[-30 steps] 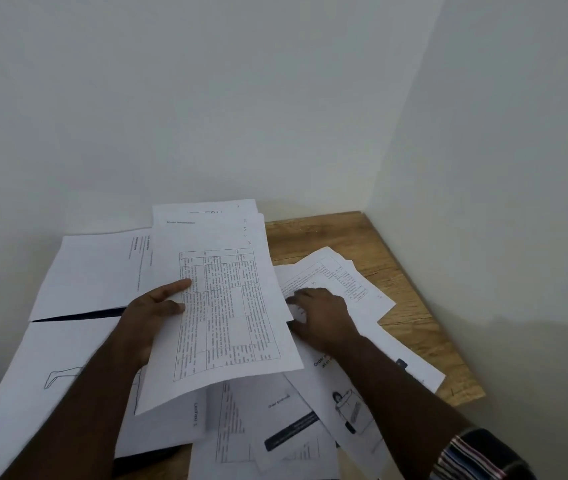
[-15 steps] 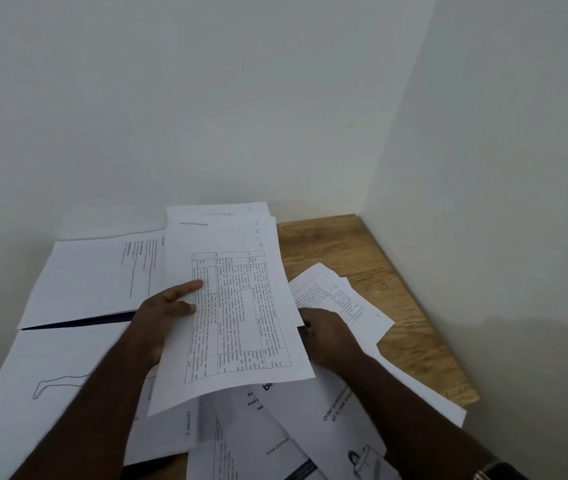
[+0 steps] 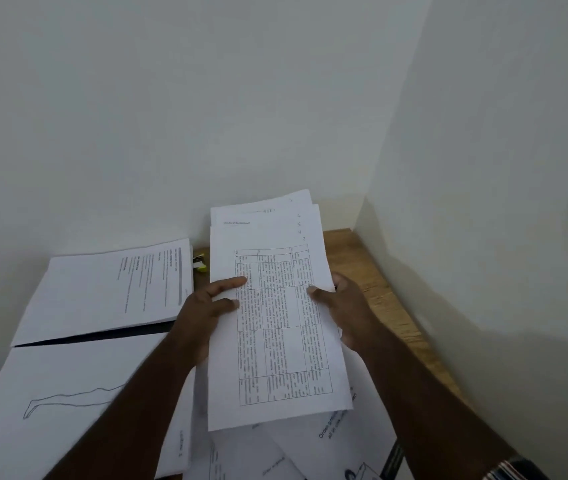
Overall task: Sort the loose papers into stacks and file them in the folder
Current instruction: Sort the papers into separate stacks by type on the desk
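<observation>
I am seeing both hands holding a small stack of white printed sheets with a ruled table [image 3: 275,317] at the centre of the frame, raised above the light wooden table [image 3: 372,271]. The left hand [image 3: 203,317] is gripping its left edge, thumb on top; the right hand [image 3: 348,306] is gripping the right edge. Loose white papers [image 3: 310,448] are lying below. A white text page [image 3: 113,289] and a leg-outline sheet [image 3: 68,400] are lying at the left.

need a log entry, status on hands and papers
Left hand and right hand both grip the table-printed sheaf. Loose papers lie beneath. Nothing blocking.
</observation>
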